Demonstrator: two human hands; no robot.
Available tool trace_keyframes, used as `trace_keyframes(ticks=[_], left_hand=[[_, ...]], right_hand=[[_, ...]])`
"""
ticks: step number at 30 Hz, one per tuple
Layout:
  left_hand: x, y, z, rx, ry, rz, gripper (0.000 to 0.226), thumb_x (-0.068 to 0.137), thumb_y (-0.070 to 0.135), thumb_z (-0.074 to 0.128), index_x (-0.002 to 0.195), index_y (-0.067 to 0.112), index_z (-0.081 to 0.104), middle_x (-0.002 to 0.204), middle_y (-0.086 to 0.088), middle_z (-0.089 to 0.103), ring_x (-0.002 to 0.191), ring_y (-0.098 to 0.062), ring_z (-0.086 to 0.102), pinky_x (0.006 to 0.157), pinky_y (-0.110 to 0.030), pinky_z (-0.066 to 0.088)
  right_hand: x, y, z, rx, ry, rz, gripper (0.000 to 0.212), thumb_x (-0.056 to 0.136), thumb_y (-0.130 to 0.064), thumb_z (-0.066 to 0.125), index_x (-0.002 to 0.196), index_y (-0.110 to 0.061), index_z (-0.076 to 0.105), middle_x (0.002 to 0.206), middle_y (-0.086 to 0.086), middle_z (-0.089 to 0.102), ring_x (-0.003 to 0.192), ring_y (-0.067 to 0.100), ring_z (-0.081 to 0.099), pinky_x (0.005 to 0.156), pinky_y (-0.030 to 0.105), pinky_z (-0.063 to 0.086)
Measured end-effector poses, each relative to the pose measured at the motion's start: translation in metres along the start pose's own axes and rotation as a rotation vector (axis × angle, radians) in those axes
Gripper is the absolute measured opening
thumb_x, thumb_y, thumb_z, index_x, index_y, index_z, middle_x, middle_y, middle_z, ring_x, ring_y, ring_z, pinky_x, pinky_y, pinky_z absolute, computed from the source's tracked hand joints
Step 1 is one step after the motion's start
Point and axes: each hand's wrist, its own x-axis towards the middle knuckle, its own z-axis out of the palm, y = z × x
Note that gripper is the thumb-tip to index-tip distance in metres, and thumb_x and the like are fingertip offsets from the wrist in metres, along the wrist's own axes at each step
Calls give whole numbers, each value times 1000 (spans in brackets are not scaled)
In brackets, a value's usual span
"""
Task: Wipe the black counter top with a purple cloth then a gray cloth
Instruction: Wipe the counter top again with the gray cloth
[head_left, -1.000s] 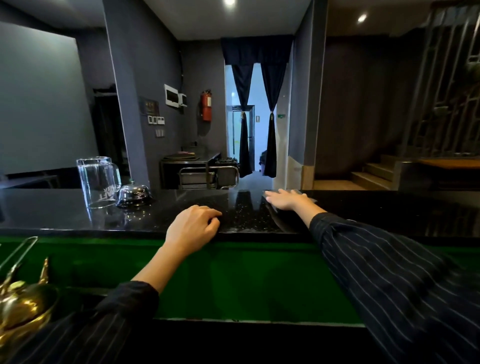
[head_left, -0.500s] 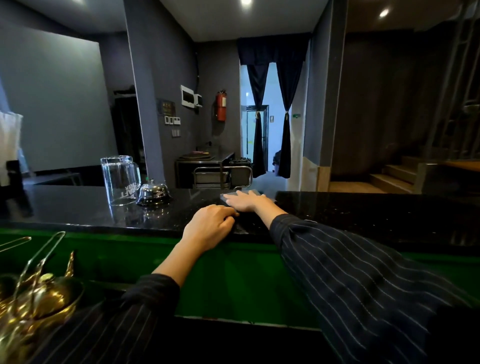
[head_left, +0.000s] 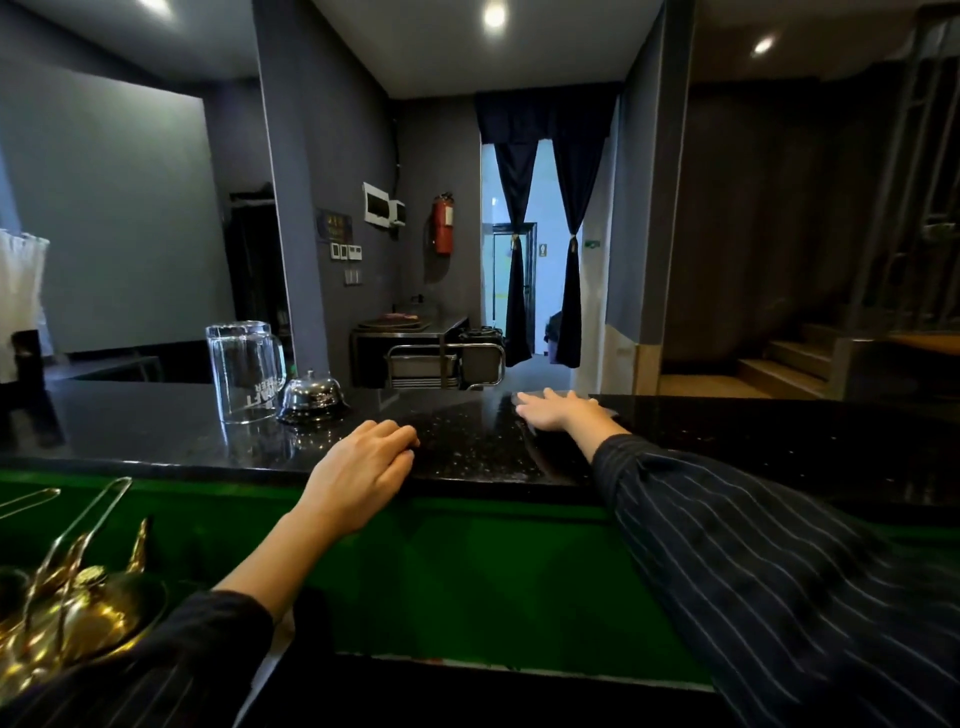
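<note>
The black counter top (head_left: 467, 447) runs across the view, speckled and glossy. My right hand (head_left: 556, 410) lies flat with straight fingers at its far edge, pressing on a thin dark greyish cloth (head_left: 607, 409). Only a sliver of the cloth shows around the hand, and its colour is hard to tell. My left hand (head_left: 363, 467) rests on the near edge of the counter with its fingers loosely bent, holding nothing.
An upturned glass mug (head_left: 244, 371) and a chrome call bell (head_left: 311, 397) stand on the counter's left part. Brass-coloured vessels with tongs (head_left: 67, 608) sit at lower left below the green front panel (head_left: 493, 577). Stairs rise at the far right.
My right hand slid left along the far edge with the cloth, then back to the right. My left hand stayed on the near edge. The view shifted slightly.
</note>
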Motion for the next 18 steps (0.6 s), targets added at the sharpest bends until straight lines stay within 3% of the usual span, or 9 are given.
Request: trace_keyframes(ticks=[4, 7, 12, 15, 18], left_hand=[[3, -6, -1, 81, 36, 125, 38, 90, 40, 25, 94, 17, 56, 88, 3, 55, 80, -14, 48, 71, -25, 37], [4, -6, -1, 224, 196, 307, 25, 93, 22, 37, 83, 12, 58, 79, -1, 56, 71, -10, 39, 68, -30, 34], [-1, -3, -5, 304, 145, 330, 36, 97, 22, 31, 80, 8, 59, 77, -6, 58, 63, -20, 50, 61, -30, 41], [-4, 1, -9, 116, 36, 152, 47, 95, 40, 23, 97, 12, 60, 93, -3, 62, 81, -21, 56, 78, -38, 48], [-26, -13, -11, 29, -23, -28, 66, 88, 57, 13, 128, 19, 51, 133, -2, 53, 125, -22, 48, 109, -42, 33]], right_hand=[[-18, -52, -2, 17, 22, -24, 59, 102, -54, 21, 156, -32, 13, 165, 9, 5, 149, 41, 5, 116, 58, 9], [-27, -96, 4, -17, 5, -156, 56, 102, -53, 25, 155, -39, 12, 165, 4, 0, 149, 40, 0, 117, 58, 5], [-43, -114, 16, -26, -44, -280, 52, 102, -51, 20, 153, -46, 12, 165, -2, 0, 151, 34, -3, 116, 58, -3], [-59, -96, 14, -24, -64, -319, 50, 103, -51, 18, 152, -48, 11, 165, -5, 0, 151, 32, -3, 116, 58, -4], [-67, -68, 9, -17, -56, -290, 50, 103, -52, 16, 152, -48, 10, 165, -5, -1, 151, 32, -3, 115, 60, -3]])
